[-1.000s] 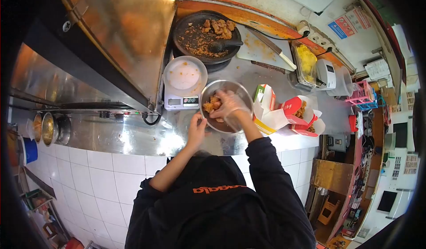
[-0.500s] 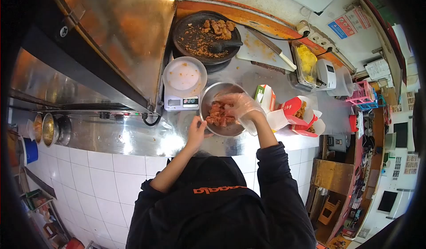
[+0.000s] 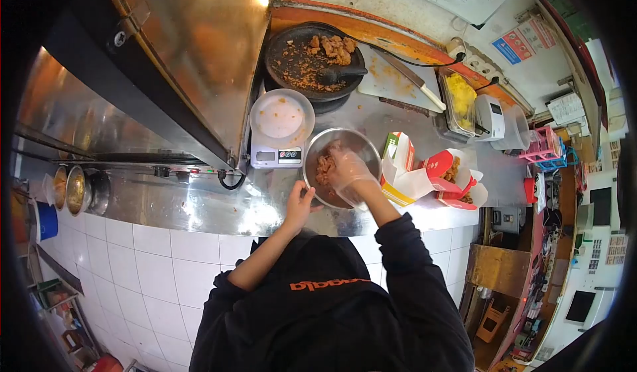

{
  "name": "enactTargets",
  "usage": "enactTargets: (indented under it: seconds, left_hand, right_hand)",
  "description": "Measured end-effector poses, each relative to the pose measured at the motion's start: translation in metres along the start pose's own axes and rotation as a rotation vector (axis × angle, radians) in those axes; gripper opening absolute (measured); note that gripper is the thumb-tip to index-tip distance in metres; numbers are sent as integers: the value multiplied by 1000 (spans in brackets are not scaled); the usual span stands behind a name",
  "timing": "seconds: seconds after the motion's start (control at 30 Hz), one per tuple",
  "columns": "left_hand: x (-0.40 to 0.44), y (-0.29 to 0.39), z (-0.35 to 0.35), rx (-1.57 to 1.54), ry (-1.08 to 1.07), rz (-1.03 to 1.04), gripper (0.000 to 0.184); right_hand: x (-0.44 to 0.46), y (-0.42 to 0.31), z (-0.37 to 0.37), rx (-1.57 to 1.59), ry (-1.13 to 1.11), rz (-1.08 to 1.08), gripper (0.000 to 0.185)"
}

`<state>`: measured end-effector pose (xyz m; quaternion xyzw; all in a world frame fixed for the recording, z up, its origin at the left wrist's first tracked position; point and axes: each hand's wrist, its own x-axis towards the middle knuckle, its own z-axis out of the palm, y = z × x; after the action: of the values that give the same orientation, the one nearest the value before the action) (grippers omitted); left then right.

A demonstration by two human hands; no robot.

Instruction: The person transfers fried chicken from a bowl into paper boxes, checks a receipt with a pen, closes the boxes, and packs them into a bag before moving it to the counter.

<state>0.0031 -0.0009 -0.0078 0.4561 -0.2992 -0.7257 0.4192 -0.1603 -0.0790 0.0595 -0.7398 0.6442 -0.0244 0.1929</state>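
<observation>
A metal mixing bowl stands at the counter's front, holding reddish-brown coated meat pieces. My left hand is bare and grips the bowl's near left rim, thumb up. Inside the bowl, my right hand wears a clear plastic glove; its fingers are curled into the meat pieces and partly hidden by them. Just right of the bowl sits an open red and white takeaway box. Beyond it are further boxes with fried food in them.
Left of the bowl is a kitchen scale bearing a plastic dish. Behind stands a stone mortar with a pestle and crumbled fried pieces. A knife lies on a white cutting board. A tub of yellow food is farther right.
My right hand has moved left and deeper into the bowl, among the meat pieces. My left hand stays at the rim. The whole view has shifted slightly.
</observation>
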Motion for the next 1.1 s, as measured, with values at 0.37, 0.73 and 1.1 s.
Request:
enactTargets:
  seconds: [0.37, 0.73, 1.1]
  left_hand:
    - [15, 26, -8, 46, -30, -9, 7]
    - [38, 171, 106, 165, -333, 221, 12]
    - [130, 124, 181, 485, -706, 288, 14]
  right_hand:
    - [-13, 5, -12, 131, -103, -78, 80]
    - [-56, 28, -155, 89, 598, 21, 29]
    - [-72, 133, -110, 204, 594, 511, 31]
